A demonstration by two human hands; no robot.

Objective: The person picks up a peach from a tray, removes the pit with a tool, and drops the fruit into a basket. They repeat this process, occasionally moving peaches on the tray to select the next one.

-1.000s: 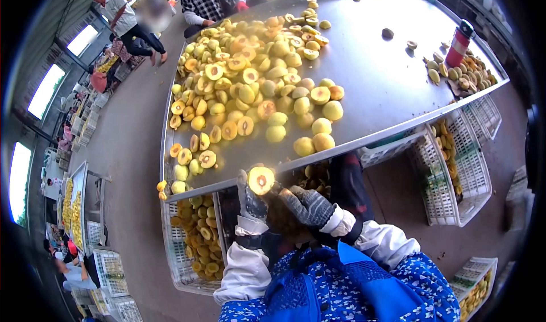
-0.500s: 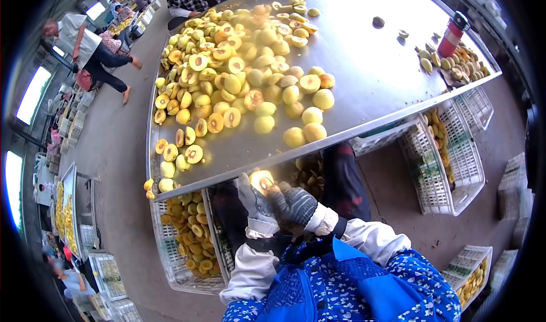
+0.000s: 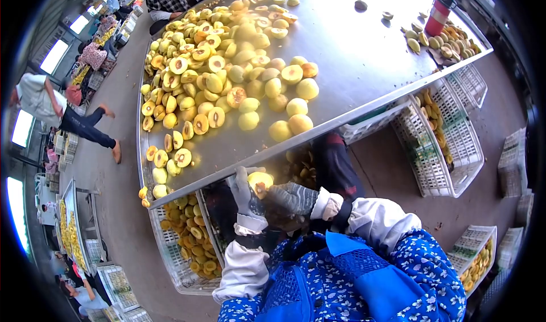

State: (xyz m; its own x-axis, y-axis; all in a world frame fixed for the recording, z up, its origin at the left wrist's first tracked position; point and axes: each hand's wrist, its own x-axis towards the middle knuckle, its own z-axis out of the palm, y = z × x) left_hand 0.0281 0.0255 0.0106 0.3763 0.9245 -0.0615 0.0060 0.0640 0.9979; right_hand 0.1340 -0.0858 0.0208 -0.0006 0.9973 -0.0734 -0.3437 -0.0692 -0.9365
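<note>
Gloved left hand [image 3: 246, 195] is clamped on halved fruit [image 3: 260, 182], cut face showing, apparently steadying it beside gloved right hand [image 3: 293, 198], whose grip I cannot tell; fruit pile [image 3: 214, 83] beyond, presumably for short reach.

The right hand [image 3: 294, 198] seemingly hides part of the fruit [image 3: 260, 181].

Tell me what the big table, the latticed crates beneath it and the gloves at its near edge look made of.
Table: metal, possibly stainless steel, by its smooth grey sheet and bright glare.
Crates: probably white moulded plastic, by the thin, regular open lattice.
Gloves: seemingly matt grey knitted fabric, by the banded texture; any coating is unclear.
</note>
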